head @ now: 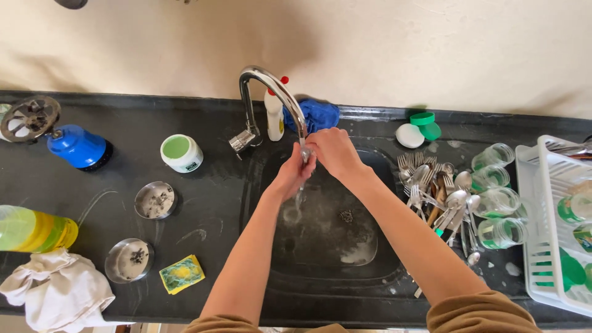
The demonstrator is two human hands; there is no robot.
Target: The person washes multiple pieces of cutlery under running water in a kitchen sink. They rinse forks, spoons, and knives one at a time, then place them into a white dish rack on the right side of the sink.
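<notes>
Both hands meet under the spout of a curved chrome tap (pixel 265 83), above a black sink (pixel 370 253). My left hand (pixel 295 172) and my right hand (pixel 333 151) press together around a small shiny object that I cannot identify. A thin stream of water falls from between them into the basin. Suds lie on the sink floor. To the right of the sink, closest to my right arm, lies a pile of forks and spoons (pixel 435 194).
Several glass jars (pixel 496 203) lie beside a white dish rack (pixel 546 234) at right. On the left counter sit a yellow-green sponge (pixel 181 274), two metal lids (pixel 154 200), a green-lidded tub (pixel 180 153), a blue gas stove (pixel 77 147), a yellow bottle (pixel 34 229) and a white cloth (pixel 58 290).
</notes>
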